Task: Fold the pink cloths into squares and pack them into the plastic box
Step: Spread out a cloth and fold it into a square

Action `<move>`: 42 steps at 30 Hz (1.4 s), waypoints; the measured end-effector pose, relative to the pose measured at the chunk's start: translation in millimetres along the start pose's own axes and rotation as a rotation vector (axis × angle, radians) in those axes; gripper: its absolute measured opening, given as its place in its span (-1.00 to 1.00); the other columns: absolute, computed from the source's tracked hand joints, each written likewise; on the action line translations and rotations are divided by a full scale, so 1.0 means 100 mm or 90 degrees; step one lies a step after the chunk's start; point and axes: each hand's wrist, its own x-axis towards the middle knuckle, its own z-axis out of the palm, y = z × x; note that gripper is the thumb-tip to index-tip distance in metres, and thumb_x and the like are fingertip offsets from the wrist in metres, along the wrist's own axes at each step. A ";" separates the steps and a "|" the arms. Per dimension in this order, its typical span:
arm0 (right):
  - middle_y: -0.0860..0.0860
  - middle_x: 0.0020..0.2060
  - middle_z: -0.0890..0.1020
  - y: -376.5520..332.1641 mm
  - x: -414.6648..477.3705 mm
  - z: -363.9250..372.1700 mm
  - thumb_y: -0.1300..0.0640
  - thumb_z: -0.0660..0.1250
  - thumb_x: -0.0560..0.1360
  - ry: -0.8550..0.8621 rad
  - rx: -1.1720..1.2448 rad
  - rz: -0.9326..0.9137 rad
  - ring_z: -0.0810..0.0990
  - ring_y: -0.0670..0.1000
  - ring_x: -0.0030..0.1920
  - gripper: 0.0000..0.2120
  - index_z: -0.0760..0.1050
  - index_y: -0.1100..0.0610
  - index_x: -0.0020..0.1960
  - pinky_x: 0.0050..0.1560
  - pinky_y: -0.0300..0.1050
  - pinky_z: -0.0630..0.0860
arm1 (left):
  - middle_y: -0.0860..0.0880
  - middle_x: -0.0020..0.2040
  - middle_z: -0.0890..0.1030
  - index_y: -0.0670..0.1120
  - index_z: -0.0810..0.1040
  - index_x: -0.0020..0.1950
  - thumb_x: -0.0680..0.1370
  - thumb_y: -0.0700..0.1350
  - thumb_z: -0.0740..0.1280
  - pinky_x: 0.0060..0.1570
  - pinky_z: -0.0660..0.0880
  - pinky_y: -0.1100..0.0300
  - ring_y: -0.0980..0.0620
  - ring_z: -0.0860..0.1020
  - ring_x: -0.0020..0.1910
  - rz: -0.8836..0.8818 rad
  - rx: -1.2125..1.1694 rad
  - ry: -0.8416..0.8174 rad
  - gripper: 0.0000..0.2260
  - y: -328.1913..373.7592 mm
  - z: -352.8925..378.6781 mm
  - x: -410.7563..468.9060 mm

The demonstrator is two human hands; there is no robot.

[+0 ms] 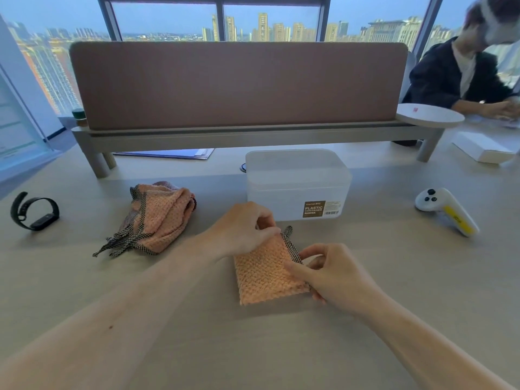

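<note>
head view: a folded pink cloth (266,273) lay flat on the tabletop (365,277), just in front of the plastic box (298,184), folded into a rough square with its checked black-and-white trim along the right edge. the left hand (243,230) rested on the cloth's far left corner, its fingers (266,225) curled narrow and pinching the fabric at that top edge. the right hand (333,274) sat at the cloth's right side, thumb and forefinger closed on the trimmed edge, the remaining fingers tucked under near the lower right corner. both forearms reached in from the bottom of the picture.

the plastic box was translucent white with its lid on and a brown label reading "plastic container" on the front face; whether anything lay inside could not be told. to the left of the hands, well apart from the folded cloth, a second pink cloth (157,220) lay crumpled in a heap, its checked trim trailing toward the front. farther left sat a black wristband (33,211). on the right lay a white handheld controller (447,211) with a yellow strip. behind the box stood a brown desk divider (239,83), with blue papers (174,153) beneath its shelf and a white plate (430,116) at its right end. another person (461,71) sat at the far right, past a flat white box (484,149).
</note>
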 end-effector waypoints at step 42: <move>-0.13 0.65 -0.12 0.00 0.16 0.49 -0.30 -0.23 0.62 -0.068 -0.565 -0.333 -0.25 -0.13 0.61 -0.32 -0.18 -0.03 0.66 0.57 -0.14 -0.31 | 0.09 0.65 -0.25 0.03 -0.26 0.65 0.64 0.18 -0.19 0.59 -0.25 0.12 0.18 -0.31 0.60 0.006 0.203 -0.044 -0.40 -0.06 0.50 -0.83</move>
